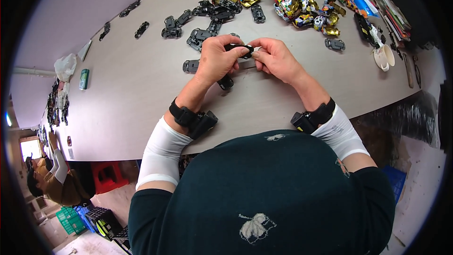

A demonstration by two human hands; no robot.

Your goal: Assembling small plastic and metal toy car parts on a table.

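Note:
My left hand (pixel 216 60) is closed round a small black toy car part (pixel 245 51) above the table. My right hand (pixel 277 60) pinches at its right end with thumb and forefinger; the fingertips cover much of the part. Under the hands a short grey strip (pixel 247 64) shows in part. A grey toy car chassis (pixel 190 66) lies just left of my left hand, and a dark one (pixel 225 82) lies below its wrist. Beyond the hands is a loose spread of grey chassis (pixel 199 38).
Colourful toy car shells (pixel 290 7) with gold insides are heaped at the far right. A white cup (pixel 383 57), tools (pixel 408 71) and papers (pixel 394 16) lie along the right edge. At the left are a green box (pixel 84 79), a plastic bag (pixel 65 67) and another person (pixel 61 186).

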